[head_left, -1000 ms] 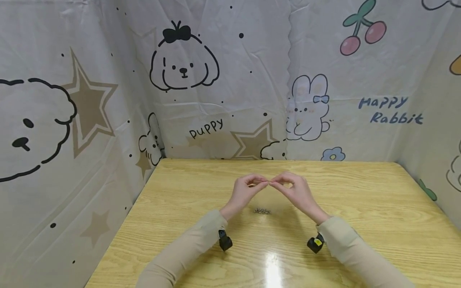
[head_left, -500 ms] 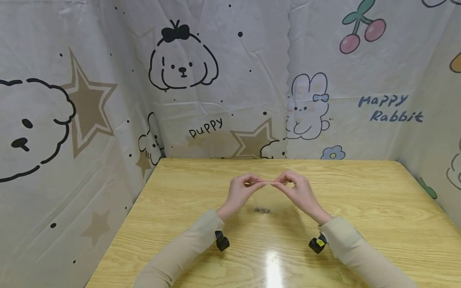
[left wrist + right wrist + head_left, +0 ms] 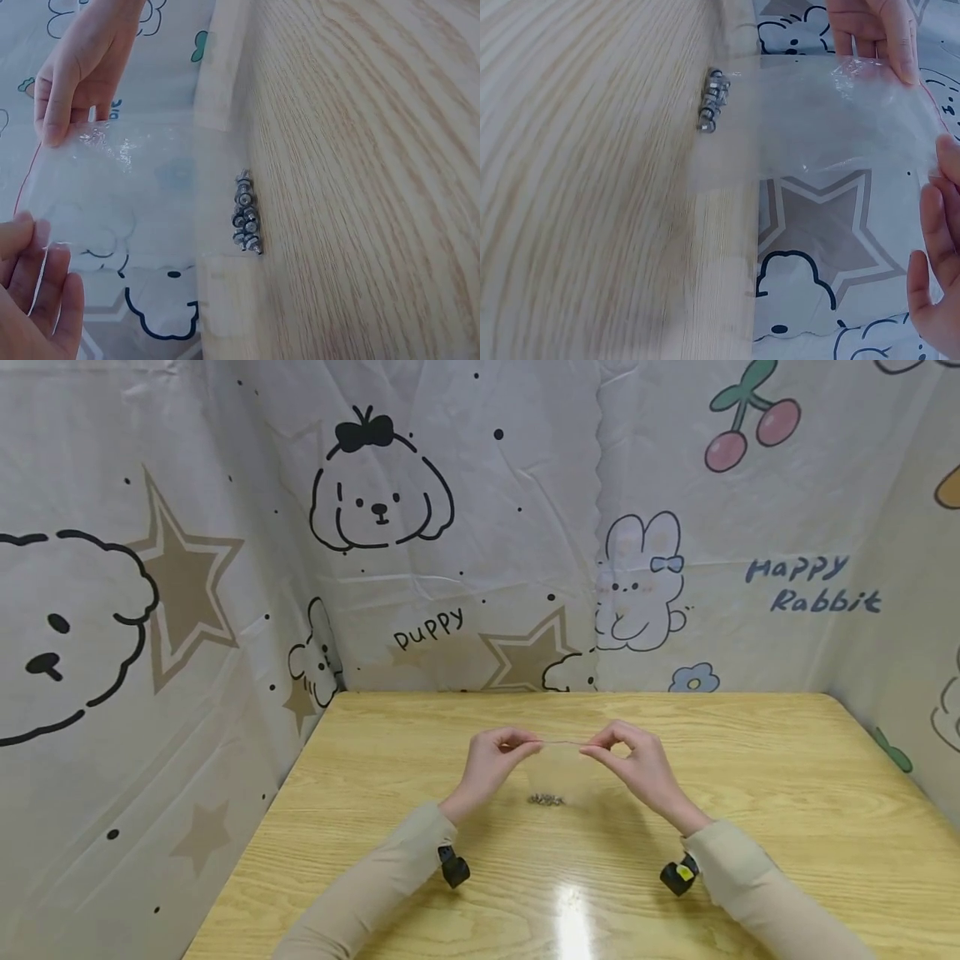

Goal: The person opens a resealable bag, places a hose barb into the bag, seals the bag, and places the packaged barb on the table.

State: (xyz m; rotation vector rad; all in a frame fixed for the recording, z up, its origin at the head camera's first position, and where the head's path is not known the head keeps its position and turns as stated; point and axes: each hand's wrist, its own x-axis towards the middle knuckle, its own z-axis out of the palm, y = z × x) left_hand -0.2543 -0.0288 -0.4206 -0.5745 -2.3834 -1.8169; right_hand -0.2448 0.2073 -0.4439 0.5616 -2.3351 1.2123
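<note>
A clear zip-lock plastic bag with a red line along its top edge hangs upright between both hands. Several small metal screws lie bunched at its bottom, close to the wood-grain table. My left hand pinches the top left corner between thumb and fingers. At the other top corner, my right hand pinches the edge the same way. In the right wrist view the bag looks flat, with the screws in its lower end. Whether the seal is closed I cannot tell.
The wooden table spreads out around both arms. A patterned cloth curtain stands behind it and along both sides. Each wrist carries a small black camera, one at the left and one at the right.
Both hands have moved apart along the bag's top edge, left hand to the left and right hand to the right. The screws have stayed in nearly the same place.
</note>
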